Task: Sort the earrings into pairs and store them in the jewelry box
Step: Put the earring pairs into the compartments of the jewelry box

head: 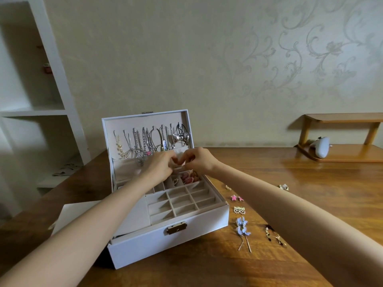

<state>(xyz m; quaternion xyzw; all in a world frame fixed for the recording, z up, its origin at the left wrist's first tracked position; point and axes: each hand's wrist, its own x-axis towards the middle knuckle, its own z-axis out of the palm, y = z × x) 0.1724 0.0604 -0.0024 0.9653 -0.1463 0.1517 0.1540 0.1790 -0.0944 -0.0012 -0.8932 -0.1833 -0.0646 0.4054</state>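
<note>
The white jewelry box (145,243) stands open on the wooden table, with necklaces hanging in its raised lid (107,125). My left hand (157,166) and my right hand (199,160) meet over the back compartments. Their curled fingertips pinch together on a small earring that is mostly hidden. Below them, red earrings (189,177) and a pearl piece (175,181) lie in back compartments. The front grid is bare. To the right of the box lie pink star earrings (236,197), a pearl pair (239,210), blue flower earrings (243,226) and gold drop earrings (273,235).
Single small earrings lie farther back on the table, a gold one (228,187) and a flower-shaped one (284,187). A white sheet (70,212) lies left of the box. At the back right, a white device (321,147) lies under a low wooden shelf (342,119). A white bookcase (62,90) stands at the left.
</note>
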